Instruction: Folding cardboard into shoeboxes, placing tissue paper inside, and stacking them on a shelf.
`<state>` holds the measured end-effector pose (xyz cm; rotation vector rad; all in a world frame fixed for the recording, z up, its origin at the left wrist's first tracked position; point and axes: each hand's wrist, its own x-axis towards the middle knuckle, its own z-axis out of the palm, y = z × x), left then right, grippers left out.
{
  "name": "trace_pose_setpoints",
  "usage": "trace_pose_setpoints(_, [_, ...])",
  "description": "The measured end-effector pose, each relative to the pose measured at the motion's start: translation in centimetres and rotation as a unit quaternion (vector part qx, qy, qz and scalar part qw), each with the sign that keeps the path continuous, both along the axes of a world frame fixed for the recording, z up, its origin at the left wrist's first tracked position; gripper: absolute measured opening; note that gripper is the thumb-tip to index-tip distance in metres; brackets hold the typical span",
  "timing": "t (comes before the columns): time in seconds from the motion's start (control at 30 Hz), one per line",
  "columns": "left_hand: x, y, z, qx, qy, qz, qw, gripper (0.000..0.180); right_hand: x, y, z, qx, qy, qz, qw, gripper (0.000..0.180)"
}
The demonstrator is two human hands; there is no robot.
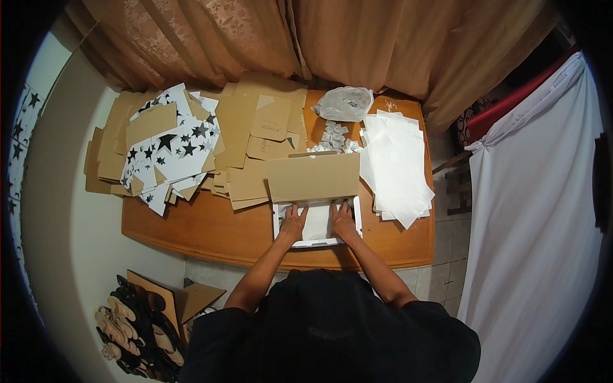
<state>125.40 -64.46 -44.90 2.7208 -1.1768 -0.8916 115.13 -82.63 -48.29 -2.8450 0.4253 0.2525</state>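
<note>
In front of me on the wooden table stands a cardboard box (313, 179), its brown lid raised at the far side and its rim white. White paper (318, 223) lies inside it. My left hand (293, 223) reaches into the left part of the box, fingers stretched out and resting on the paper. At the right part, my right hand (343, 220) lies the same way, its fingers spread and pointing away from me. Neither hand grips anything I can see. What lies under the paper is hidden.
Flat cardboard pieces (246, 169), some white with black stars (169, 159), pile up on the left of the table (211, 225). Behind the box lie small clear packets (334, 135) and a plastic bag (345, 104). White paper sheets (397, 166) are stacked on the right. Shoes (137, 329) stand at lower left.
</note>
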Motion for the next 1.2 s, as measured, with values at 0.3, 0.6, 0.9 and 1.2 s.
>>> trace_pose_setpoints(0.3, [0.1, 0.0, -0.5, 0.002, -0.030, -0.009, 1.000, 0.095, 0.4, 0.0, 0.1, -0.043, 0.067, 0.025, 0.997, 0.069])
trace_pose_setpoints(0.6, [-0.9, 1.6, -0.4, -0.037, -0.024, -0.014, 0.999, 0.081, -0.1, 1.4, 2.2, -0.043, 0.149, 0.017, 0.988, 0.060])
trace_pose_setpoints(0.9, [-0.9, 1.5, -0.1, -0.054, -0.146, 0.009, 0.988, 0.044, 0.8, 2.2, 5.0, 0.023, 0.078, 0.010, 0.997, 0.042])
trace_pose_setpoints(1.2, [-0.7, 1.8, -0.7, 0.037, -0.051, -0.006, 0.998, 0.089, -0.4, 1.7, 0.0, -0.057, 0.076, 0.008, 0.995, 0.062])
